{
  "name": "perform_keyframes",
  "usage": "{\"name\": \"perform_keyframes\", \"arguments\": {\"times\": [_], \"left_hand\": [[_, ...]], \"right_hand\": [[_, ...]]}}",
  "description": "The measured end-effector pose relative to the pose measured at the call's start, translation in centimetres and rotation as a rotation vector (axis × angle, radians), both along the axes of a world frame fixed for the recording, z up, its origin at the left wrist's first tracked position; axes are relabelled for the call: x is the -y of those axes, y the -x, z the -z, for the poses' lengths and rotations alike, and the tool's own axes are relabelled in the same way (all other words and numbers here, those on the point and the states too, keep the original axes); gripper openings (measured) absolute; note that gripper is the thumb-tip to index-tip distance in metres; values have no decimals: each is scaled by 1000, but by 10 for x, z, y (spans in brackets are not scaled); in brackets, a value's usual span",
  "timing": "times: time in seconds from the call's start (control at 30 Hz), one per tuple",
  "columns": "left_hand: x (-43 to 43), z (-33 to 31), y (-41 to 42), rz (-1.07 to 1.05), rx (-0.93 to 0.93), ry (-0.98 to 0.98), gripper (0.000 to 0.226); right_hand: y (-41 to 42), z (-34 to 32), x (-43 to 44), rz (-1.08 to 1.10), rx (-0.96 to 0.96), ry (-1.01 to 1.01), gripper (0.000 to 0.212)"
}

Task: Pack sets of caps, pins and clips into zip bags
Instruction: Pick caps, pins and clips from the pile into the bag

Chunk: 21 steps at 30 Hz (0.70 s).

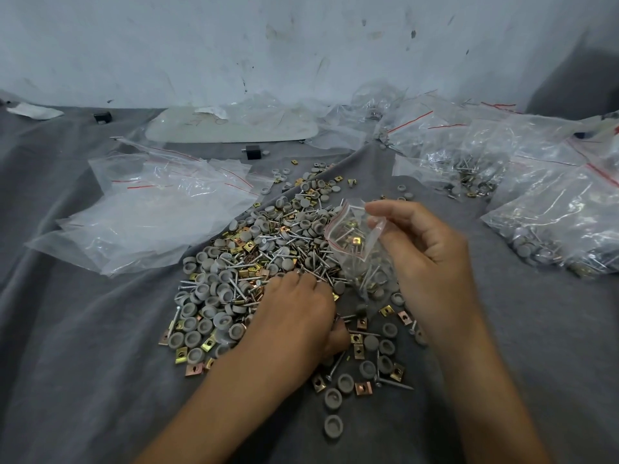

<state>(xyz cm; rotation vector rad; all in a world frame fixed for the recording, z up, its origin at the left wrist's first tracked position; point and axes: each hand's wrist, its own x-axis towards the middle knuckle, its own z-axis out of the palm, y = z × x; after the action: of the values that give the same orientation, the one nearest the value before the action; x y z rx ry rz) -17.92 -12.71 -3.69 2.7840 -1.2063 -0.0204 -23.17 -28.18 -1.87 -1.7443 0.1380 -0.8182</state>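
Right grip [425, 262]: thumb and fingers pinched on the open mouth of a small zip bag [350, 241], mouth raised above the pile. Inside the bag: pins, clips and a few caps, gathered toward the lower end; lower end down at the right edge of the pile.

Left grip [294, 316]: palm down on the pile, fingers curled into the pins [241, 286]. Fingertips buried among the parts; grasping or empty, not possible to tell.

Pile on grey cloth [83, 346], centre of view: round grey caps [204, 293], silver pins and square brass-coloured clips [249, 246], all mixed. Loose caps and clips scattered near both forearms.

Left of the pile: stack of empty bags [150, 212], lying flat, red seal lines visible. Right of the pile, apart from it: filled bags [552, 229], heaped and extending toward the back.

At the back, near the wall [301, 45]: white tray [231, 130] under clear plastic, with a black block [253, 152] just in front.
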Motion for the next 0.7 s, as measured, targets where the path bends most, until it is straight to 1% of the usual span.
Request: {"name": "perform_keyframes", "arguments": {"times": [0.23,0.33,0.37,0.43,0.5,0.63,0.7], "left_hand": [[4,-4,3,29,76,-101,32],[2,-3,2,32,52,-81,32],[0,-3,0,28,44,-35,30],[-7,-3,-5,7,29,122,23],[-11,-5,-11,-50,12,301,20],[-16,-17,-24,-191,43,613,14],[-20,-22,-27,-218,10,742,12]], "right_hand": [[-1,1,0,-3,-4,4,33],[0,1,1,-6,-11,-4,33],[0,1,1,-5,-12,-6,32],[1,0,1,-2,-16,-6,32],[2,0,1,-4,-18,-10,31],[2,-2,0,-6,-12,-15,31],[2,-2,-1,-9,-11,-24,31]]}}
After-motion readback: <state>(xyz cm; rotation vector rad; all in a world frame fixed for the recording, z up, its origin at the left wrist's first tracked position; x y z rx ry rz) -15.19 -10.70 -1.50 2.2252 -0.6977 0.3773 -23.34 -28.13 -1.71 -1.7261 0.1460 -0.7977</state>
